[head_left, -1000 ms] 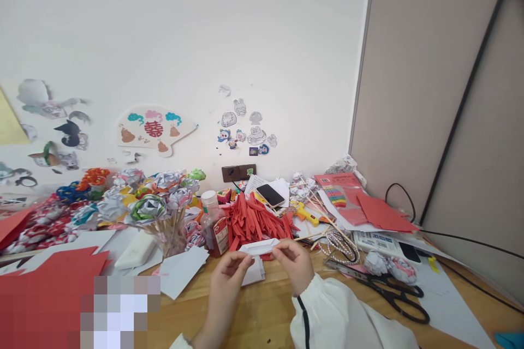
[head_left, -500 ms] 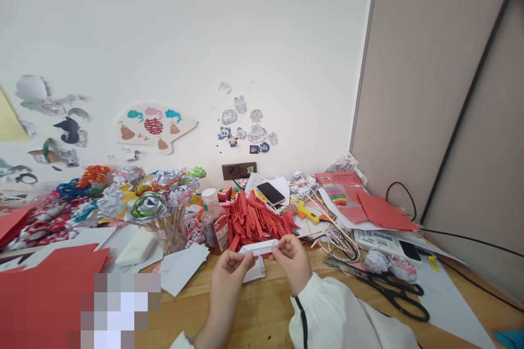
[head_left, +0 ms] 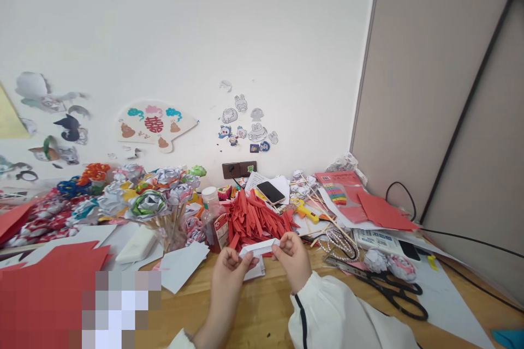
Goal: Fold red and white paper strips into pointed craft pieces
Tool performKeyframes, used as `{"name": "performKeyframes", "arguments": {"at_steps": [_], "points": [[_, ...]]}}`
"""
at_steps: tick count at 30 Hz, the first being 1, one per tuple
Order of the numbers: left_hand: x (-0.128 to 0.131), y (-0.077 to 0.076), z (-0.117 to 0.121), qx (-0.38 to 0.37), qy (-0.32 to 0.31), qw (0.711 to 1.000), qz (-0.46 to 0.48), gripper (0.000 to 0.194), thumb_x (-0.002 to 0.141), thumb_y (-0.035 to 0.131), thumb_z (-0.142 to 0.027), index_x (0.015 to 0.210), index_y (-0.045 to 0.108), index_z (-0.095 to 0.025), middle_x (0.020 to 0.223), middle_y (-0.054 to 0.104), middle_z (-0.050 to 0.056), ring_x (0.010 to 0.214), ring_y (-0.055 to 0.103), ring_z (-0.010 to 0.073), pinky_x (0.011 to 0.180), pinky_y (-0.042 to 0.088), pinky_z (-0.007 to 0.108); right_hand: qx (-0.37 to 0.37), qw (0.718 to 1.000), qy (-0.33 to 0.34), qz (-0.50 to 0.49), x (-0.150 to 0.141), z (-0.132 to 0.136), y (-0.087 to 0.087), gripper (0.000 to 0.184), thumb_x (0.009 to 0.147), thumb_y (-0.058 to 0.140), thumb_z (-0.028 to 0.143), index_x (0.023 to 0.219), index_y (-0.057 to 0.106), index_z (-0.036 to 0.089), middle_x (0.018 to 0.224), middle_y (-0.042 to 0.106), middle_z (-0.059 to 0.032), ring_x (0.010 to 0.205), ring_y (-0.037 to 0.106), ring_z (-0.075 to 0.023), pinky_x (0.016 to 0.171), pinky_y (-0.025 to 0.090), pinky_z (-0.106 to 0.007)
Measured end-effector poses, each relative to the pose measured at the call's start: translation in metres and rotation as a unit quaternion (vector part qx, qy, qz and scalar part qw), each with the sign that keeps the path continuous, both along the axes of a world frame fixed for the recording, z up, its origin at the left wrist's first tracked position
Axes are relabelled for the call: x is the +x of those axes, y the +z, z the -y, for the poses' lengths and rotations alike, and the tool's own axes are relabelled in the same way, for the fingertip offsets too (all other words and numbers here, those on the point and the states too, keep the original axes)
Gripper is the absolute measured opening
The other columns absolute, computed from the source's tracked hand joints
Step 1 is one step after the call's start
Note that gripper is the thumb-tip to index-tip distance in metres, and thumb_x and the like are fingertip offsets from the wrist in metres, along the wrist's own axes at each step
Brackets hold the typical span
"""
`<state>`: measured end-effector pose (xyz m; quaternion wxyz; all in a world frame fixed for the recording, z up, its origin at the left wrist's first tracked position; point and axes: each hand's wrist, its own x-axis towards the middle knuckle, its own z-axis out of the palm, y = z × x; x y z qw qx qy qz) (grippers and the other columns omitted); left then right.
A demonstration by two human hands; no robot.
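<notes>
Between both hands I hold a narrow folded strip of white paper point(head_left: 260, 248), level and just above the table. My left hand point(head_left: 234, 266) pinches its left end between thumb and fingers. At the other end, my right hand point(head_left: 289, 255) is closed on the paper, thumb and forefinger pressed together. Below the strip, partly covered by it, lies a small stack of folded white paper point(head_left: 256, 269). Right behind my hands is a heap of folded red paper strips point(head_left: 256, 215).
Black-handled scissors point(head_left: 395, 289) lie to the right, near a beaded string point(head_left: 338, 245). A yellow glue gun point(head_left: 306, 211) and a phone point(head_left: 271, 193) are behind. On the left stand a bottle point(head_left: 213, 218), paper flowers point(head_left: 149, 204) on sticks and red sheets point(head_left: 61, 262).
Both hands keep their pinch on the white paper strip. The strip's right end has tipped up very slightly; otherwise little differs.
</notes>
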<state>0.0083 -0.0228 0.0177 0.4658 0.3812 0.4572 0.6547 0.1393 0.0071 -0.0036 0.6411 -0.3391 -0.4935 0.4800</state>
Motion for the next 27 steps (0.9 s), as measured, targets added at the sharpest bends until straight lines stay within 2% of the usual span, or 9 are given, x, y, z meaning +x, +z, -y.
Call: {"name": "performKeyframes", "arguments": {"at_steps": [5,7,14,19,24,27], "points": [[0.001,-0.001,0.0,0.014,-0.006,1.0,0.002,0.04,0.051,0.067,-0.026,0.054,0.028,-0.02,0.044,0.047,-0.012,0.052,0.063,0.0147,0.052,0.049,0.021,-0.069,0.99,0.108,-0.062,-0.004,0.0,-0.004,0.047,0.058,0.064,0.033,0.092,0.035,0.02,0.068,0.058,0.0014,0.053,0.057,-0.0124,0.056,0.046,-0.029],[0.002,-0.001,0.001,0.024,-0.019,1.0,-0.001,0.039,0.053,0.067,-0.025,0.055,0.028,-0.02,0.044,0.049,-0.011,0.051,0.063,0.0142,0.052,0.048,0.022,-0.087,0.985,0.13,-0.074,-0.006,0.001,-0.005,0.053,0.055,0.066,0.033,0.096,0.034,0.02,0.074,0.059,-0.0013,0.056,0.058,-0.0139,0.057,0.047,-0.031],[0.006,-0.003,0.003,0.027,-0.028,0.999,-0.022,0.037,0.054,0.065,-0.024,0.055,0.028,-0.021,0.042,0.05,-0.011,0.05,0.062,0.0141,0.048,0.045,0.02,-0.046,0.991,0.096,-0.087,-0.016,0.001,-0.014,0.055,0.053,0.068,0.025,0.098,0.037,0.019,0.086,0.058,-0.0053,0.074,0.057,-0.0182,0.063,0.047,-0.032],[0.008,-0.002,0.003,0.03,-0.032,0.999,-0.016,0.037,0.055,0.065,-0.024,0.055,0.029,-0.021,0.042,0.05,-0.012,0.048,0.061,0.0128,0.048,0.046,0.02,-0.044,0.995,0.05,-0.07,-0.017,0.002,-0.011,0.055,0.052,0.068,0.022,0.099,0.039,0.018,0.088,0.057,-0.0056,0.077,0.057,-0.0184,0.066,0.047,-0.031],[0.005,0.0,0.002,0.022,-0.042,0.999,0.006,0.039,0.053,0.067,-0.023,0.056,0.028,-0.021,0.042,0.051,-0.012,0.05,0.063,0.0137,0.053,0.049,0.023,-0.102,0.986,0.104,-0.078,-0.009,0.003,-0.002,0.059,0.058,0.064,0.032,0.106,0.033,0.018,0.07,0.059,-0.0024,0.057,0.059,-0.0169,0.059,0.048,-0.033],[0.002,0.001,0.001,0.017,-0.036,0.999,0.011,0.039,0.052,0.068,-0.024,0.056,0.029,-0.021,0.04,0.051,-0.012,0.051,0.063,0.0146,0.054,0.051,0.024,-0.102,0.982,0.139,-0.077,-0.004,0.001,-0.001,0.058,0.063,0.059,0.036,0.11,0.031,0.018,0.067,0.059,-0.0019,0.058,0.06,-0.0177,0.062,0.047,-0.034]]}}
